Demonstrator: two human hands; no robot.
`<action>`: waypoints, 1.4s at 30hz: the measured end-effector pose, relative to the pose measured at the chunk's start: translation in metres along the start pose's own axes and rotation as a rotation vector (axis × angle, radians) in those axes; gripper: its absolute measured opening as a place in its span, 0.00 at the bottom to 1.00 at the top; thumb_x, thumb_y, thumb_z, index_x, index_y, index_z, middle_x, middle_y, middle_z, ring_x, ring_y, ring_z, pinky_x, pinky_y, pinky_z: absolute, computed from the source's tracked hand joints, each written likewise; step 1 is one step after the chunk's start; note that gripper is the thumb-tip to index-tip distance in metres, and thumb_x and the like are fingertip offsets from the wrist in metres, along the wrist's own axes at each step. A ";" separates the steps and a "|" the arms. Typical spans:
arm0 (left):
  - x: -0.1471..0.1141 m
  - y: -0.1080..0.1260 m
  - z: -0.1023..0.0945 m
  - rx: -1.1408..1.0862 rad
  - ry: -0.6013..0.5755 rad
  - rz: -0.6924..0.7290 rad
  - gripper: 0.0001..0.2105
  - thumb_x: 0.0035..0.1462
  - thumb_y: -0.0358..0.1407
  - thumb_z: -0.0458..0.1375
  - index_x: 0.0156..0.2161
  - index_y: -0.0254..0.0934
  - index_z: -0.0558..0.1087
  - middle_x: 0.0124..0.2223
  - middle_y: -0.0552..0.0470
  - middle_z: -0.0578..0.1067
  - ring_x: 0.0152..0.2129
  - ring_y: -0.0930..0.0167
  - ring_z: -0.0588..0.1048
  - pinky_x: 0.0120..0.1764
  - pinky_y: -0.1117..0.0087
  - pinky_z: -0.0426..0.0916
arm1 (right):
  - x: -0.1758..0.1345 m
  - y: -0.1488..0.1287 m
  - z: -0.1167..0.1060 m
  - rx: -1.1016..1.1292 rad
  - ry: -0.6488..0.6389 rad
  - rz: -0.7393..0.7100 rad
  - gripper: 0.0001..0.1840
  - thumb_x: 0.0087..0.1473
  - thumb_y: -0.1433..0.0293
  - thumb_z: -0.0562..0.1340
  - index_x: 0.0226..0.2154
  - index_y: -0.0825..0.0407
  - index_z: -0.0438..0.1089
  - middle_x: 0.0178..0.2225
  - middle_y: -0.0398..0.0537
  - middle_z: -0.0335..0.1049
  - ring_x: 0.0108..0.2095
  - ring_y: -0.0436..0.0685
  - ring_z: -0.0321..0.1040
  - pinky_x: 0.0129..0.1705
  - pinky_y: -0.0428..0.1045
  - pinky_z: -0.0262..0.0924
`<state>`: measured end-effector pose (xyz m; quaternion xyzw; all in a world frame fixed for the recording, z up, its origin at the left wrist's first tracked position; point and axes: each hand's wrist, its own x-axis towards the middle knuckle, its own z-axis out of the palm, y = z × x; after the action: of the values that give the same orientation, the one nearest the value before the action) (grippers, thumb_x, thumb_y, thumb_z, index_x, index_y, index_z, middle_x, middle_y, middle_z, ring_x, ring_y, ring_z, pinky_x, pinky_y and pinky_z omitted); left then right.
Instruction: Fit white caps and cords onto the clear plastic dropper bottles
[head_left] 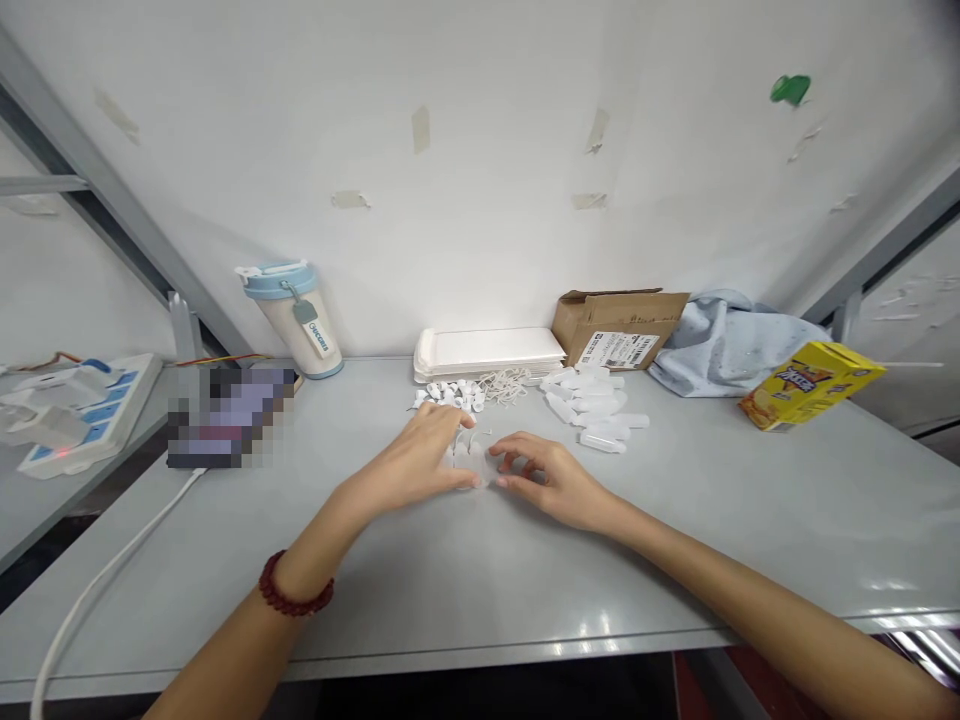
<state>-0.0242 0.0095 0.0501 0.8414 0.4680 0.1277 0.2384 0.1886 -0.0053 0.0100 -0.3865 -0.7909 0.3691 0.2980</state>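
A small group of translucent plastic pieces (480,466) lies on the grey table between my two hands. My left hand (420,455) is at their left side, its thumb and fingers apart around them; the thumb tip is touching or very close to them. On their right, my right hand (553,480) rests with curved, parted fingers and seems to hold nothing. Just beyond my left hand is a heap of small white caps (450,393). White strings (508,386) lie bunched beside the caps. Farther right sits a pile of translucent plastic tubes (592,400).
Along the wall stand a blue-lidded tumbler (296,325), a stack of white trays (491,350), a cardboard box (622,325) and a light-blue cloth (727,345). A yellow snack box (814,385) is at right. At left lie a phone (232,415), its cable and a power strip (97,415).
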 end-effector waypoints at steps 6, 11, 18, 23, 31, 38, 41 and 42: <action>-0.009 -0.024 -0.036 0.034 -0.149 -0.299 0.35 0.41 0.52 0.60 0.54 0.39 0.59 0.46 0.48 0.68 0.42 0.62 0.69 0.41 0.66 0.64 | 0.000 -0.001 0.001 0.090 0.025 0.057 0.10 0.51 0.69 0.60 0.38 0.52 0.68 0.37 0.49 0.69 0.33 0.52 0.69 0.35 0.49 0.65; -0.010 -0.034 -0.037 0.069 -0.383 -0.335 0.48 0.35 0.53 0.61 0.60 0.34 0.50 0.37 0.51 0.72 0.34 0.64 0.72 0.34 0.69 0.64 | 0.000 -0.001 0.002 0.144 0.009 0.095 0.10 0.50 0.69 0.61 0.38 0.53 0.68 0.36 0.50 0.71 0.34 0.53 0.70 0.36 0.50 0.65; -0.006 -0.021 -0.022 0.098 -0.368 -0.307 0.43 0.39 0.48 0.60 0.60 0.35 0.51 0.36 0.50 0.72 0.33 0.63 0.72 0.31 0.70 0.64 | 0.001 -0.002 0.002 0.180 -0.022 0.156 0.12 0.50 0.69 0.62 0.39 0.54 0.68 0.32 0.49 0.73 0.35 0.55 0.71 0.38 0.51 0.64; -0.006 -0.024 -0.021 0.052 -0.348 -0.288 0.40 0.42 0.48 0.59 0.59 0.38 0.52 0.35 0.52 0.71 0.31 0.66 0.72 0.28 0.71 0.62 | 0.001 -0.002 0.002 0.216 -0.041 0.172 0.13 0.50 0.68 0.62 0.40 0.55 0.68 0.34 0.51 0.73 0.37 0.56 0.71 0.40 0.51 0.64; -0.007 -0.019 -0.021 0.081 -0.351 -0.308 0.41 0.39 0.51 0.60 0.58 0.38 0.52 0.40 0.50 0.71 0.34 0.64 0.72 0.33 0.69 0.65 | 0.001 -0.002 0.002 0.289 -0.064 0.186 0.15 0.50 0.67 0.63 0.40 0.55 0.67 0.35 0.52 0.74 0.39 0.56 0.72 0.42 0.52 0.65; -0.007 -0.013 -0.011 0.174 -0.279 -0.318 0.41 0.43 0.50 0.59 0.59 0.35 0.51 0.51 0.40 0.68 0.46 0.58 0.69 0.41 0.65 0.66 | 0.000 -0.001 0.003 0.306 -0.062 0.193 0.16 0.49 0.66 0.63 0.41 0.56 0.67 0.36 0.53 0.74 0.38 0.57 0.72 0.43 0.53 0.65; -0.008 -0.015 -0.010 0.174 -0.264 -0.298 0.39 0.45 0.50 0.58 0.59 0.36 0.51 0.53 0.39 0.67 0.48 0.56 0.68 0.42 0.64 0.66 | 0.000 -0.001 0.003 0.301 -0.063 0.184 0.16 0.49 0.65 0.63 0.41 0.55 0.67 0.36 0.53 0.74 0.39 0.57 0.72 0.44 0.54 0.65; -0.008 -0.015 -0.010 0.167 -0.257 -0.288 0.38 0.45 0.50 0.58 0.58 0.36 0.52 0.53 0.39 0.67 0.48 0.56 0.68 0.43 0.64 0.65 | -0.001 -0.001 0.003 0.299 -0.062 0.180 0.16 0.49 0.65 0.63 0.41 0.55 0.67 0.36 0.53 0.74 0.39 0.57 0.72 0.44 0.54 0.65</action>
<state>-0.0442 0.0123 0.0509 0.7919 0.5582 -0.0555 0.2412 0.1860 -0.0073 0.0090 -0.3956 -0.6982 0.5195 0.2935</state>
